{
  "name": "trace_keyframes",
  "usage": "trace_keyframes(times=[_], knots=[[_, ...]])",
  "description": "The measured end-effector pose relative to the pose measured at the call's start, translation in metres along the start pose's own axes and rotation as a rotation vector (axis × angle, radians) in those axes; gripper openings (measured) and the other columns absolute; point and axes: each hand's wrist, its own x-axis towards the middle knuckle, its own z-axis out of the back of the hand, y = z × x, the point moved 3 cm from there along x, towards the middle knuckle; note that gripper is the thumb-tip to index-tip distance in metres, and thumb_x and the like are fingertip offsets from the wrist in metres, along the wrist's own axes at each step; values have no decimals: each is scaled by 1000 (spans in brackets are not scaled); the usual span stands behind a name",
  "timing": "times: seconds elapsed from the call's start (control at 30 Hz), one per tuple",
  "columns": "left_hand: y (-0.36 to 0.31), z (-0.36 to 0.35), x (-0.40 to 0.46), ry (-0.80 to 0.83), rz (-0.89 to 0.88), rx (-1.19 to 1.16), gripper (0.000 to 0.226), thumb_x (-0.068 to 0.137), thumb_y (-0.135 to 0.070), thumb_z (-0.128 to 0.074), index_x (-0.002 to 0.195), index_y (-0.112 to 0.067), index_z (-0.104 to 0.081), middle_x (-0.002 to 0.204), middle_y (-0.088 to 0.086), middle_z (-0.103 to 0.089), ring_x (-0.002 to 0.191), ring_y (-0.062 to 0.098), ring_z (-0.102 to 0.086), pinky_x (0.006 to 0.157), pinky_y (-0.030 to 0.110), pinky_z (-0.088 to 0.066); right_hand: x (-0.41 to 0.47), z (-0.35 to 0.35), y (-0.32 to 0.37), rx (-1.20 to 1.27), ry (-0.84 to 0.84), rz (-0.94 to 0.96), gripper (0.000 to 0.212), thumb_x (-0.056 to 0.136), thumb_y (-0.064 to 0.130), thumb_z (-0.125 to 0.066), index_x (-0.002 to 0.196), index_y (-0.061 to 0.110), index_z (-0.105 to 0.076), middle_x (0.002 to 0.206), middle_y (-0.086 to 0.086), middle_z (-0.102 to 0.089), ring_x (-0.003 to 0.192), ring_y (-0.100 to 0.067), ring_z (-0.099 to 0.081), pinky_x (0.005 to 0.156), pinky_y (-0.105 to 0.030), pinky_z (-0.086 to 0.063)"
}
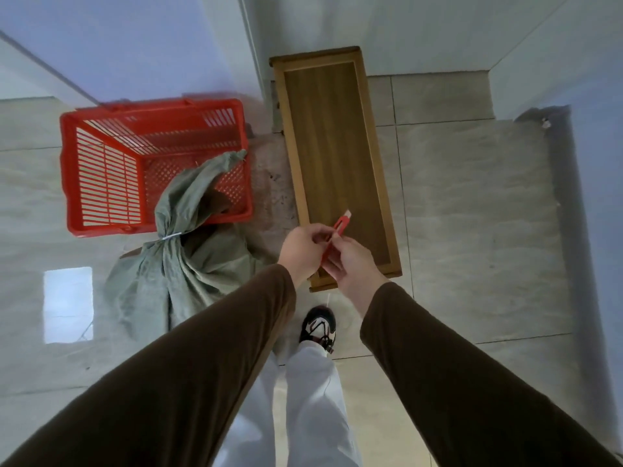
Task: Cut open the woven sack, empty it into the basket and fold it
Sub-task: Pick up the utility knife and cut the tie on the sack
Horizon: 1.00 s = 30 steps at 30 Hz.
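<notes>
1. Both hands meet above the near end of the tabletop (333,156), each gripping one red cutter (338,232).
2. The left hand (301,252) has its fingers (315,234) curled round the cutter's lower part; the right hand (350,264) pinches it from the other side, fingers bent close on the handle. The cutter's pale tip points up and away, over the tabletop.
3. The sack (175,264) — green and woven — lies on the floor (472,197) to the left of the tabletop's near end, well apart from both hands and lower than them.
4. Its neck is cinched by a white tie (171,235), and the loose top above the tie leans over the near rim of the basket (101,163), its tip reaching inside.
5. The basket, red with slotted walls, stands on the floor left of the tabletop, beyond the sack's bulk; only the sack's top shows inside it.
6. Between the hands and the sack the only thing crossing is the left arm in its brown sleeve (202,348).
7. Below the tabletop's near end are a shoe (318,326) and a white trouser leg (310,399) — the person stands just right of the sack.
8. A bright patch of light (68,305) lies on the floor left of the sack.
</notes>
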Motion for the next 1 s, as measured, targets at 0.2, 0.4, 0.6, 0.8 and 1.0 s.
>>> trace_keyframes(times=[0.2, 0.4, 0.6, 0.8, 1.0], knots=[[-13, 5, -23, -73, -88, -91, 32, 101, -1, -58, 108, -29, -72, 98, -12, -67, 92, 7, -66, 78, 17, -52, -18, -3, -2, -64, -4, 118, 16, 108, 17, -56, 113, 26, -69, 122, -7, -72, 111, -25, -70, 88, -40, -60], [-17, 46, -49, -171, -88, -264, 33, 101, -7, -61, 97, -39, -68, 93, -6, -70, 84, 11, -71, 63, 16, -56, -48, -38, 4, -177, 54, 233, 16, 109, 22, -56, 110, 28, -71, 115, -1, -76, 107, -20, -71, 82, -33, -58], [7, 98, -86, -206, -148, -343, 27, 100, -1, -61, 107, -25, -71, 95, -6, -70, 84, 8, -71, 67, 19, -59, -82, -81, -23, -227, 117, 298, 18, 110, 21, -54, 106, 26, -72, 110, 0, -76, 103, -18, -71, 78, -29, -56], [73, 153, -136, -238, -200, -425, 26, 97, 0, -65, 104, -25, -70, 89, -6, -69, 73, -3, -68, 65, 14, -54, -110, -120, -86, -305, 88, 406, 14, 110, 24, -55, 105, 22, -68, 113, -6, -76, 114, -27, -69, 100, -44, -56], [159, 210, -176, -312, -135, -363, 23, 96, -4, -66, 107, -22, -74, 89, -5, -65, 64, -4, -57, 58, 10, -45, -126, -142, -147, -321, 39, 522, 17, 111, 23, -50, 117, 16, -65, 91, -4, -75, 81, -17, -68, 81, -37, -56]])
